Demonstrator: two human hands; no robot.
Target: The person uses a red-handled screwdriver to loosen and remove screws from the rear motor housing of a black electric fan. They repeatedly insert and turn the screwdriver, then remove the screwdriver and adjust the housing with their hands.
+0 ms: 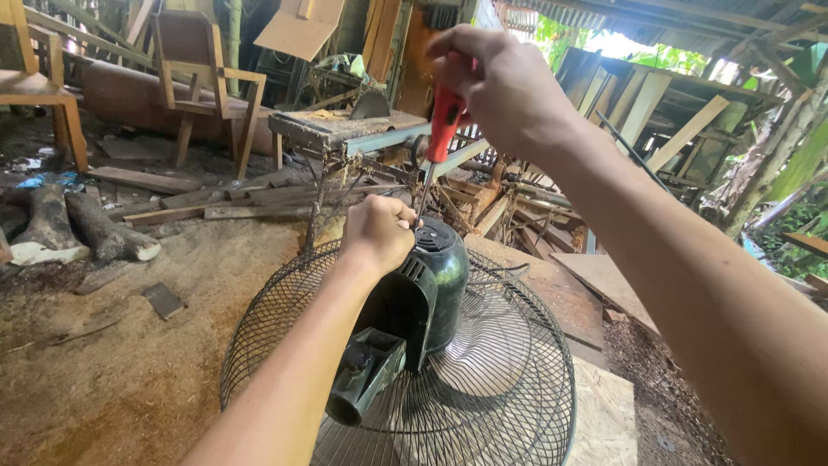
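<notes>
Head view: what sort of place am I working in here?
Likely an open-sided woodworking shed: a table saw, wooden chairs, and stacked planks and offcuts on a sawdust floor.

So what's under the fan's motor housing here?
Under the motor housing lies the round wire grille, face down on a board, with pale blades showing through the wires. The housing and the left hand hide the grille's centre.
</notes>
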